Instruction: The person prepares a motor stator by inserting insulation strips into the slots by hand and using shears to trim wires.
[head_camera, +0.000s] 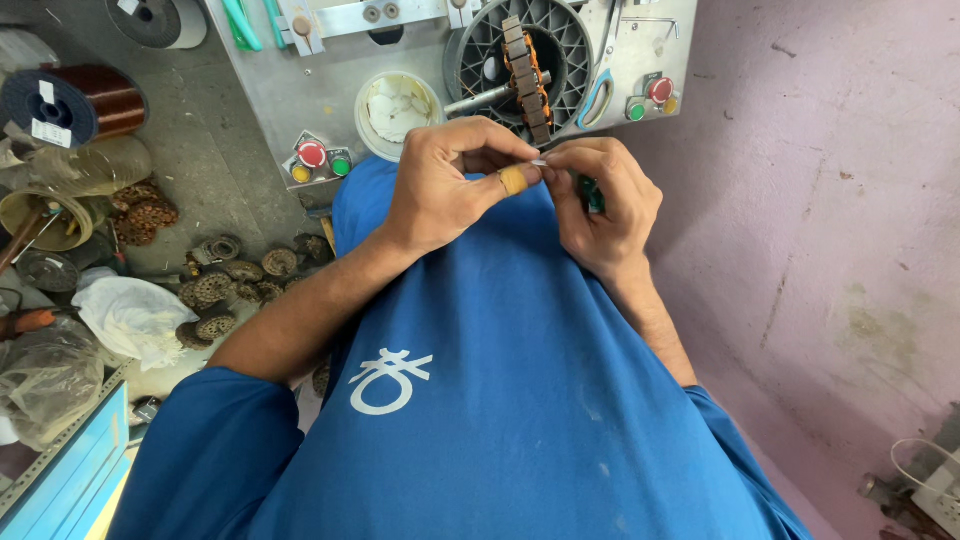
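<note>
A person in a blue shirt (480, 400) looks down at both hands, held close together in front of the chest. The left hand (450, 185) has a yellowish band (513, 180) wrapped around one finger, and its fingertips meet those of the right hand (600, 205). Between them both hands pinch a small pale strip (540, 162), too small to identify. The right hand also has a green object (594, 195) tucked in its palm, mostly hidden.

Just beyond the hands stands a grey metal counter (290, 95). On it sits a round black frame (545, 55) holding a stator (528, 75) with copper windings on a shaft. Beside it is a white tub (398, 110). Red, green and yellow buttons (322, 160) sit at the counter's near edge on the left, and another set (650, 97) on the right.

On the floor to the left lie a spool of copper wire (75, 100), a scatter of round wound cores (225, 285), a white cloth (135, 315) and clear plastic bags (45, 375). A pink wall (830, 200) fills the right side.
</note>
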